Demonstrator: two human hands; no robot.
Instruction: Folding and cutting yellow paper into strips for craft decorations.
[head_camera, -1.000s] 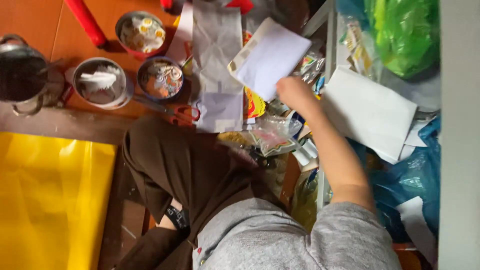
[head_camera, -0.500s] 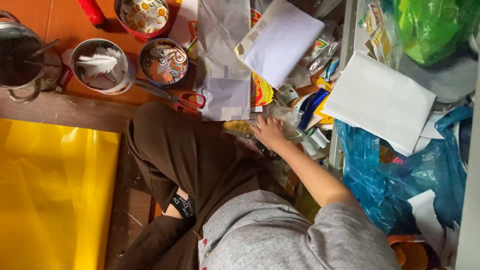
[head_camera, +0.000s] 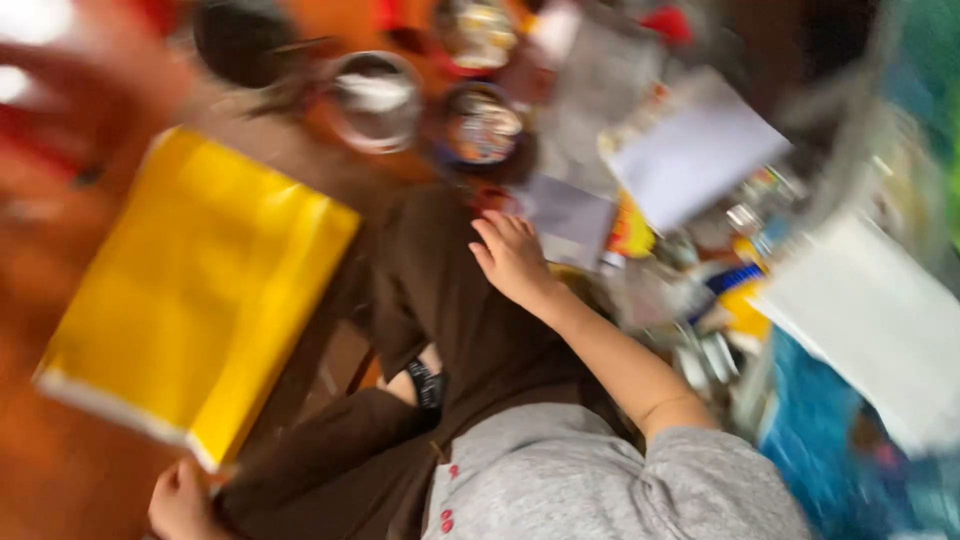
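Reaching over a brown-clad knee (head_camera: 440, 290), the right hand (head_camera: 512, 258) hovers open and empty near a paper (head_camera: 570, 212); the left hand (head_camera: 180, 503), grip unclear, touches a yellow bag (head_camera: 200, 290).

A metal bowl (head_camera: 373, 98) is sitting at upper centre; white sheets (head_camera: 868, 315) are lying at right; a blue bag (head_camera: 815, 440) is showing lower right.
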